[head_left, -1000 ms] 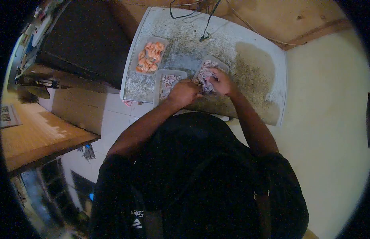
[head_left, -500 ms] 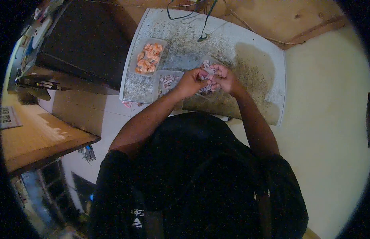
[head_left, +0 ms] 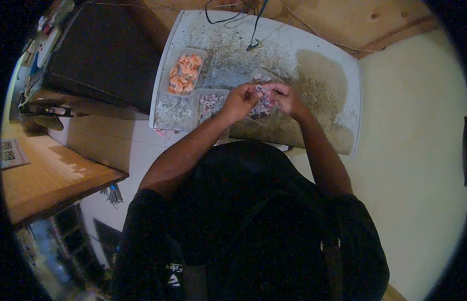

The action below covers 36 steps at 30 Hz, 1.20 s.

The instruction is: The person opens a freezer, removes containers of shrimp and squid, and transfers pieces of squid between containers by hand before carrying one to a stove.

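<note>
My left hand and my right hand meet over a clear plastic tub of pinkish-white squid pieces. A small squid ring shows at my left fingertips, which are closed on it. The fingers of my right hand are bent in against the same spot, pinching there; the exact grip is small and blurred. To the left stands a second clear tub with fewer squid pieces. Behind it, a third tub contains orange peeled shrimp.
The tubs stand on a stained white surface. A dark cable hangs down at its back. A dark cabinet is on the left, a pale wall on the right. A wooden tabletop lies lower left.
My hands stay over the same tub while the fingers shift on the squid; a ring now shows at the fingertips. The view has moved slightly.
</note>
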Tool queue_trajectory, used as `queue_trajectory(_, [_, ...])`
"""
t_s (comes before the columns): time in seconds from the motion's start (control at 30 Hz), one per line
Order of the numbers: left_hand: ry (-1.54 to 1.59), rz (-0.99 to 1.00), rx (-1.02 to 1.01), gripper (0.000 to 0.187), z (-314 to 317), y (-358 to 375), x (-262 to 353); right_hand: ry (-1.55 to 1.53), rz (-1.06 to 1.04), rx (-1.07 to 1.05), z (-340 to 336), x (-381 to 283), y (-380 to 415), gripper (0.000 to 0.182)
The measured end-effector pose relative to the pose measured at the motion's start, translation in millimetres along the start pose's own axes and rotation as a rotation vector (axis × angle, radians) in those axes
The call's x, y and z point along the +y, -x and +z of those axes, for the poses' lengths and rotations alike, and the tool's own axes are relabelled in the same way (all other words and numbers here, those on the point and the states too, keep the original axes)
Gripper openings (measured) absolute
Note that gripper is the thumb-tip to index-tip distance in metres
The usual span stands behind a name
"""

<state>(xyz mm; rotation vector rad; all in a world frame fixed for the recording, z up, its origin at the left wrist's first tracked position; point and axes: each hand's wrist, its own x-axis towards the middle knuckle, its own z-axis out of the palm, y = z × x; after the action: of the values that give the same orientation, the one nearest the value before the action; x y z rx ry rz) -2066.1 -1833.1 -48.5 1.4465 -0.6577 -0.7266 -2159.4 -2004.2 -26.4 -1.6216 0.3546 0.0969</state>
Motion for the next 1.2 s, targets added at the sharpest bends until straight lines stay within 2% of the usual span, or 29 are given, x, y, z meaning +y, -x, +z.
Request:
queue_trajectory(0.1, [-0.005,0.004,0.046,0.016,-0.2,-1.8,6.0,0.112,-0.055,-0.022,-2.5,-5.0,1.1,0.030])
queue_trajectory(0.17, [-0.026,-0.018,0.049,0.016,-2.8,-2.8,10.8,0.130,-0.167,0.012,-1.4,-7.4,2.2,0.025])
queue_trajectory(0.23, [0.239,-0.263,-0.002,0.014,-7.6,-2.9,13.8,0.103,-0.224,0.021,3.5,-7.7,3.7,0.024])
queue_trajectory(0.27, [0.239,-0.264,-0.003,0.014,-8.3,-2.9,15.1,0.076,-0.280,0.030,7.1,-7.2,4.8,0.024])
queue_trajectory(0.33, [0.427,-0.340,-0.006,0.012,-9.1,-3.6,11.9,0.135,-0.274,0.012,18.5,-30.9,16.9,0.026])
queue_trajectory(0.4, [0.490,-0.357,-0.034,0.012,-10.0,-3.7,8.5,0.194,-0.267,-0.008,22.3,-42.0,23.5,0.028])
queue_trajectory(0.47, [0.553,-0.373,-0.061,0.013,-10.4,-3.9,5.5,0.470,-0.386,0.035,21.4,-43.0,25.4,0.032])
queue_trajectory(0.6, [0.634,-0.420,-0.051,0.013,-10.3,0.8,16.6,0.466,-0.322,0.064,9.1,-2.4,12.5,0.031])
queue_trajectory(0.67, [0.649,-0.421,-0.050,0.014,-10.1,2.2,18.3,0.104,-0.244,0.040,7.4,6.2,12.1,0.031])
queue_trajectory(0.7, [0.586,-0.382,-0.045,0.015,-9.7,1.7,15.8,0.104,-0.244,0.040,6.0,4.6,14.0,0.031])
queue_trajectory(0.77, [0.523,-0.341,-0.040,0.017,-10.3,1.7,10.7,-0.174,-0.072,-0.043,2.3,1.5,19.5,0.033])
queue_trajectory(0.8, [0.199,-0.225,-0.029,0.018,-11.4,4.1,10.4,-0.174,-0.072,-0.043,3.6,-4.1,22.7,0.033])
queue_trajectory(0.83, [-0.124,-0.107,-0.017,0.020,-11.5,5.9,11.4,-0.276,0.030,-0.024,5.4,-11.3,27.2,0.035])
queue_trajectory(0.87, [-0.124,-0.107,-0.016,0.020,-11.0,5.0,8.5,-0.378,0.133,-0.004,7.1,-14.9,30.6,0.036])
queue_trajectory(0.93, [-0.438,0.061,0.040,0.020,-9.0,1.4,-5.1,-0.421,0.106,-0.038,3.0,-7.0,36.7,0.037])
queue_trajectory(1.17, [-0.398,0.122,0.074,0.025,-5.4,2.4,0.0,-0.587,0.086,-0.114,5.9,-22.0,50.9,0.036])
queue_trajectory(1.2, [-0.124,0.011,0.007,0.027,-7.1,6.4,13.7,-0.588,0.087,-0.113,6.0,-23.7,51.0,0.036])
